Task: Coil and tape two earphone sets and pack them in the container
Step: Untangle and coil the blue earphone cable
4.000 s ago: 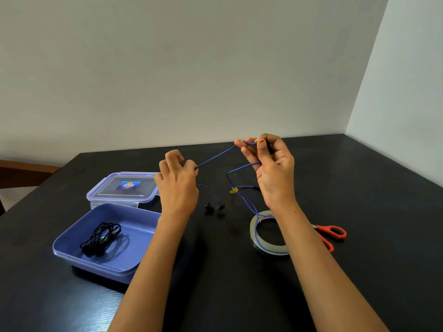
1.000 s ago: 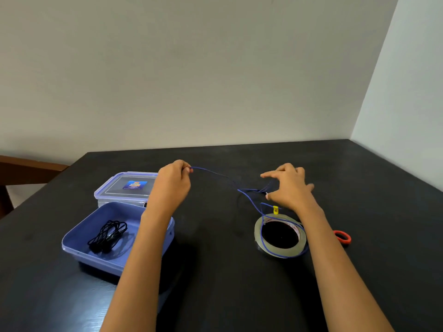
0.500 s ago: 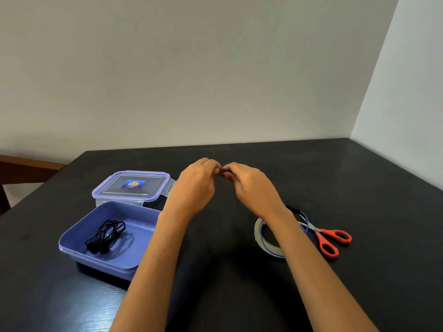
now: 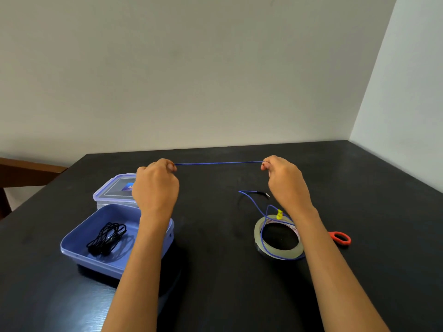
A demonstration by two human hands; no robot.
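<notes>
**Blue cable pulled straight between both hands**

Holds a length of the blue earphone cable (image 4: 218, 162) taut and level above the table (image 4: 215, 236). Pinches one end of that length in the curled fingers (image 4: 170, 166) of the left hand (image 4: 155, 188) and the other end in the curled fingers (image 4: 265, 165) of the right hand (image 4: 286, 183), with the hands well apart.

Lets the rest of the cable hang slack below the right hand. Trails it down onto the tape roll (image 4: 280, 254) and loops it along the roll's rim, with a small yellow tag (image 4: 279, 214) at the roll's far edge. Ends it in a dark plug (image 4: 263, 194) on the table just beyond the roll.

Shows a red scissors handle (image 4: 340, 238) right of the right forearm, blades hidden.

Finds the open blue container (image 4: 96, 267) on the table, partly under the left forearm. Holds the coiled black earphone set (image 4: 106, 238) inside it. Sets the lid (image 4: 112, 190) flat just behind the container; cannot tell whether the two touch.
</notes>
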